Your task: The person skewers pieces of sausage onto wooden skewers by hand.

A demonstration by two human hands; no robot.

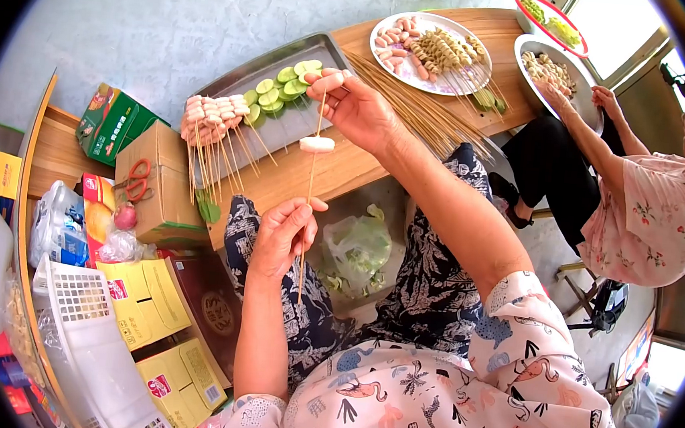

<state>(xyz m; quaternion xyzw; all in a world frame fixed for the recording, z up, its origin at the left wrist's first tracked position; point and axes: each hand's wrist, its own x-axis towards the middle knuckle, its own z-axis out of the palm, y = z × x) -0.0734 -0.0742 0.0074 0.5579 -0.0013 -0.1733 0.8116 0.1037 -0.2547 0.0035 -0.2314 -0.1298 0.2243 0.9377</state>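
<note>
My left hand (284, 235) is closed around the lower part of a thin bamboo skewer (311, 183), held nearly upright over my lap. One pale pink sausage piece (316, 144) is threaded crosswise on its upper half. At the skewer's top end, the fingers of my right hand (359, 107) are pinched together; they hide what lies between them. Behind the hands, a metal tray (311, 51) holds sliced green rounds (276, 92) on skewers. At the tray's left end lies a pile of skewered sausages (215, 114), sticks pointing towards me.
Loose bamboo skewers (415, 103) lie beside a white plate (386, 71) of sausages and spiral skewers. At right, a seated person (641, 205) reaches into a metal bowl (586, 80). A cardboard box (153, 171) with red scissors (137, 180) stands left. A plastic bag (360, 247) sits below.
</note>
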